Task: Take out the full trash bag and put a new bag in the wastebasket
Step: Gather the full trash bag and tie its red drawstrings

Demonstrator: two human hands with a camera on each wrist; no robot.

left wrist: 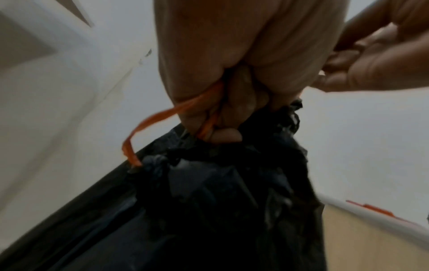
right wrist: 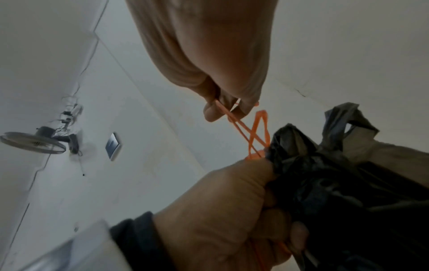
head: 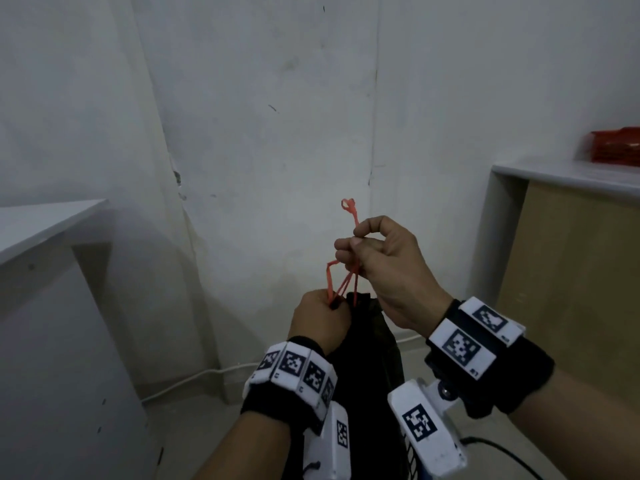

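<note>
One black trash bag hangs between both wrists, its gathered neck gripped in the left hand. Above it, the right hand pinches the orange drawstring taut.

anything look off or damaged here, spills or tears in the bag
Nothing stands out. The black trash bag is gathered shut with no visible tear or spill, the left hand grips its neck, and the right hand pinches the orange drawstring.
</note>
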